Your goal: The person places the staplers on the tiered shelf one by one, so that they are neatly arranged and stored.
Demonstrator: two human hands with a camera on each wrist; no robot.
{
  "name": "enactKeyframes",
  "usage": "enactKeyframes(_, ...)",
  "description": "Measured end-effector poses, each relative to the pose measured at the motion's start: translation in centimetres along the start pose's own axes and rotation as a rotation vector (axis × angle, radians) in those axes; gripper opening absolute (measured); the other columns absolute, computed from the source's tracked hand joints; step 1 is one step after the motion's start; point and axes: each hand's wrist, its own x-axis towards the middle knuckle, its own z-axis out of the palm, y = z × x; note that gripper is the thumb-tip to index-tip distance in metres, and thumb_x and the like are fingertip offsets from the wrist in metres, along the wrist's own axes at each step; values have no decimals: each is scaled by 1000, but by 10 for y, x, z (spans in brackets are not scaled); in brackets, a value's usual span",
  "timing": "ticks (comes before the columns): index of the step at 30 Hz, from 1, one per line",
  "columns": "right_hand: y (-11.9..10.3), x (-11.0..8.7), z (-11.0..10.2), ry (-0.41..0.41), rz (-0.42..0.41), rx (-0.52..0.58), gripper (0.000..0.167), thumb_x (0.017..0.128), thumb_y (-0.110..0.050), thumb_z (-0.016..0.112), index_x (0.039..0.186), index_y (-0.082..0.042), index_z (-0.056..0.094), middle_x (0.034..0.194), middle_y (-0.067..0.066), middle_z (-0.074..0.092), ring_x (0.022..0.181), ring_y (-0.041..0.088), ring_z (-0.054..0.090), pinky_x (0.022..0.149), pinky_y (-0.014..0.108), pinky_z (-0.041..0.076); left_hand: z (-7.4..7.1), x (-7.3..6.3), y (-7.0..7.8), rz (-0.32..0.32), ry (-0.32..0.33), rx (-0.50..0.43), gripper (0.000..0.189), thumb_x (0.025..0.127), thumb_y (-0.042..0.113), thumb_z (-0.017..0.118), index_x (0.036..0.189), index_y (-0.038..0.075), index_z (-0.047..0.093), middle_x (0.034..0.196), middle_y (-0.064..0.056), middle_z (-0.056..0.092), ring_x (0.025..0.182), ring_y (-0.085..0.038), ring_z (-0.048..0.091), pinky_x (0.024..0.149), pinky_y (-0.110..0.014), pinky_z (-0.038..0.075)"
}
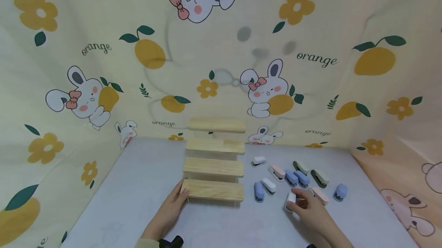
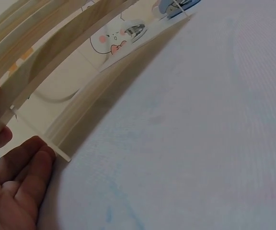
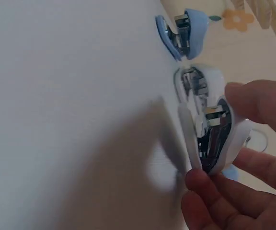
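A small white stapler [image 1: 291,201] is pinched between the thumb and fingers of my right hand [image 1: 312,211], low at the table's right side. The right wrist view shows its metal inside [image 3: 217,136] from the side; a second white stapler [image 3: 212,81] and a blue stapler [image 3: 198,33] sit beyond it. At centre stands a four-step wooden rack [image 1: 214,189] with pale plank shelves. My left hand [image 1: 171,206] holds the left end of its lowest plank, thumb on top. The left wrist view shows that plank [image 2: 51,62] and the curled fingers [image 2: 32,179] by a thin clear support.
Right of the rack lie several more staplers: a white one [image 1: 258,161], a pink one [image 1: 277,172], a green one [image 1: 319,178] and a blue one [image 1: 340,192] farthest right. A patterned cloth [image 1: 214,56] rises behind the table.
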Motion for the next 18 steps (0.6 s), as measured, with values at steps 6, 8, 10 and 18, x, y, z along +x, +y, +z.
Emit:
enactKeyframes(6, -22, -10, -18, 60, -120, -73, 74, 83, -58, 68, 137, -10, 53, 113, 10, 63, 93, 22, 62, 72, 39, 55, -1, -1, 1, 5, 0, -9, 74, 95, 58, 47, 154, 18, 26, 158, -5, 23, 146, -29, 12, 116, -53, 9)
enactKeyframes(8, -31, -12, -23, 90, -178, -73, 75, 82, -60, 67, 135, -10, 54, 109, 9, 64, 92, 22, 62, 71, 38, 55, -1, -2, 2, 13, -4, -15, 74, 95, 57, 47, 154, 18, 25, 158, -6, 23, 146, -29, 12, 116, -53, 9)
enactKeyframes(10, -39, -13, -27, 126, -241, -77, 74, 82, -61, 67, 134, -10, 55, 108, 8, 65, 93, 22, 62, 73, 39, 55, -1, -3, 1, 12, -3, -16, 74, 96, 57, 47, 154, 18, 25, 158, -6, 23, 146, -29, 11, 116, -54, 8)
enactKeyframes(18, -71, -4, -34, 181, -381, -89, 67, 86, -58, 64, 135, -12, 54, 108, 8, 65, 93, 25, 63, 75, 42, 55, -2, -1, -2, 6, -11, -20, 74, 95, 59, 47, 154, 20, 26, 159, -5, 21, 146, -29, 11, 115, -54, 8)
